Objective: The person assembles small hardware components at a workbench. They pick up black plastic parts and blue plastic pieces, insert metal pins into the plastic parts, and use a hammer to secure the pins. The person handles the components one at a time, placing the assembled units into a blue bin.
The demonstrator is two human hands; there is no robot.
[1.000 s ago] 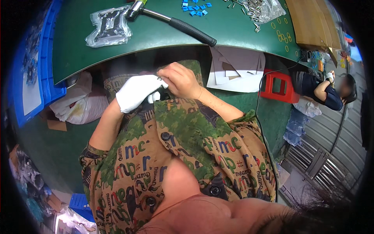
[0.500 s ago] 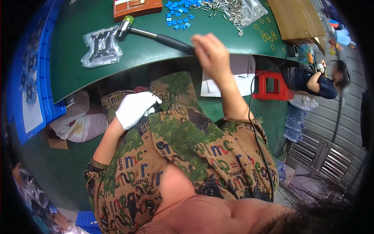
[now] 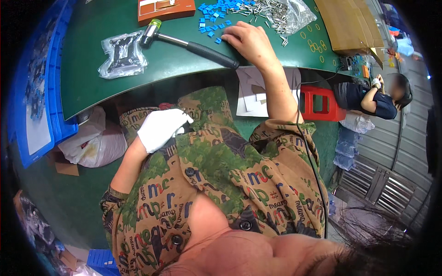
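Note:
My right hand (image 3: 252, 43) is bare and reaches over the green table, palm down, with its fingers apart. Its fingertips are close beside a small blue plastic piece (image 3: 218, 41) at the near end of a scatter of such pieces (image 3: 214, 17). Just below that hand lies a two-faced mallet (image 3: 198, 49) with a black grip and a yellow-green face. My left hand (image 3: 161, 129), in a white glove, rests at my lap against the patterned jacket. Its fingers are curled; what they hold, if anything, is mostly hidden.
Metal pins (image 3: 276, 17) lie heaped by a clear bag (image 3: 299, 16), with thin yellowish rings (image 3: 317, 46) and a cardboard box (image 3: 352, 27) further right. A bagged black part (image 3: 123, 54) and an orange box (image 3: 165, 10) are left. A dark cable (image 3: 306, 161) crosses my right sleeve. A co-worker (image 3: 375, 94) sits beyond a red stool (image 3: 322, 104).
My right hand has moved up and forward from above the mallet's handle end to the blue pieces. My left hand has stayed at my lap.

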